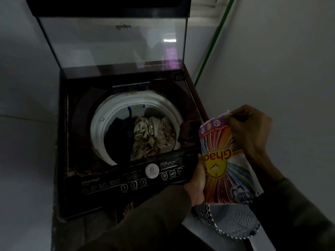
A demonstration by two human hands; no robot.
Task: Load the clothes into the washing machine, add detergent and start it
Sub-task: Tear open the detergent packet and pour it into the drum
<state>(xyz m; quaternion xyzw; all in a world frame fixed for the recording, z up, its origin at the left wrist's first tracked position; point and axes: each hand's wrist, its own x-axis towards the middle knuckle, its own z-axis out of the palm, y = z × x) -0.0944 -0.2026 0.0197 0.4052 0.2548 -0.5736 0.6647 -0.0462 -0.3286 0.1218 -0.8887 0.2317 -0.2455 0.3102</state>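
Observation:
A dark top-loading washing machine (76, 178) stands with its glass lid (112, 46) raised. Inside the white-rimmed drum (97, 124) lie clothes (150, 136), dark ones on the left and pale crumpled ones on the right. To the right of the control panel (134, 180) I hold a colourful detergent packet (223, 160) upright. My left hand (197, 182) grips its lower left side. My right hand (248, 129) pinches the packet's top edge at the upper right corner.
Below the packet stands a basket (235, 221) with a zigzag-patterned rim. A green pole (212, 44) leans in the back right corner. Plain walls close in on both sides. A bare foot (127, 208) shows on the floor in front of the machine.

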